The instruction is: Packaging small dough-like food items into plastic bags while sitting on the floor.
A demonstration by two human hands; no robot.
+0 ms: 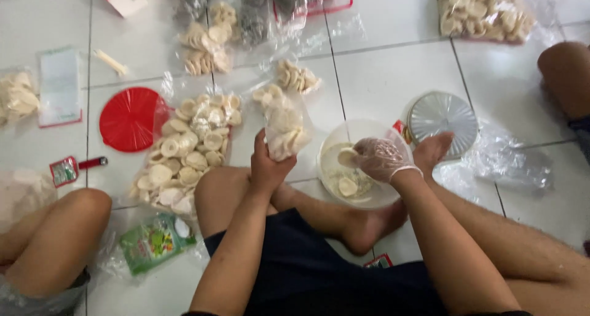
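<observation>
Pale round crackers (pixel 347 157), thin and cupped, lie loose in a clear bowl (pixel 329 145) on the tiled floor (pixel 393 76) at centre, within easy reach. Right hand (pixel 381 159), in a thin plastic glove for clean handling, pinches one cracker over the bowl. Left hand (pixel 265 165), bare, grips a small clear bag (pixel 286 127) upright at 10 o'clock of the bowl, part-filled. Big bag (pixel 187 150) of crackers and red lid (pixel 130 119) at 9 o'clock.

Bowl (pixel 362 187) sits between bag (pixel 284 128) on its left and tin lid (pixel 442 116) on its right; crackers (pixel 347 186) lie in it.
</observation>
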